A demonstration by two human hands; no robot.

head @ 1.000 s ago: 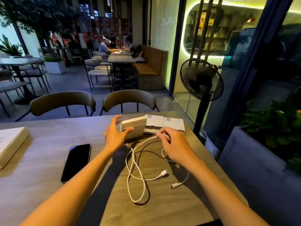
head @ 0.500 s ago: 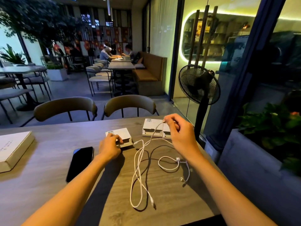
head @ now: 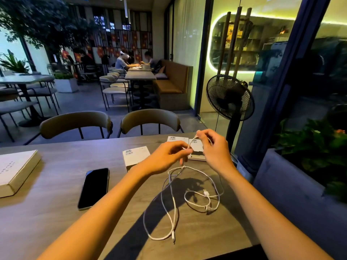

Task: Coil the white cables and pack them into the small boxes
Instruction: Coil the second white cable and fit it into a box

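Note:
Two white cables lie tangled on the wooden table [head: 56,212]. The longer white cable [head: 170,209] loops toward the near edge, and its upper end rises into my hands. My left hand [head: 169,156] pinches it just above the table. My right hand [head: 212,149] grips the same cable higher up, near its end. A second, shorter white cable [head: 204,199] rests in a loose ring at the right. One small white box [head: 136,155] sits left of my hands. Two more small boxes [head: 178,140] sit side by side behind my hands, partly hidden.
A black phone [head: 93,188] lies face up at the left. A large flat white box [head: 15,171] sits at the far left edge. Two chairs [head: 75,122] stand across the table. A standing fan [head: 230,98] and a planter [head: 300,166] are to the right.
My left hand left the small box and moved right to pinch the cable. My right hand lifted the cable's end higher. The cables shifted on the table.

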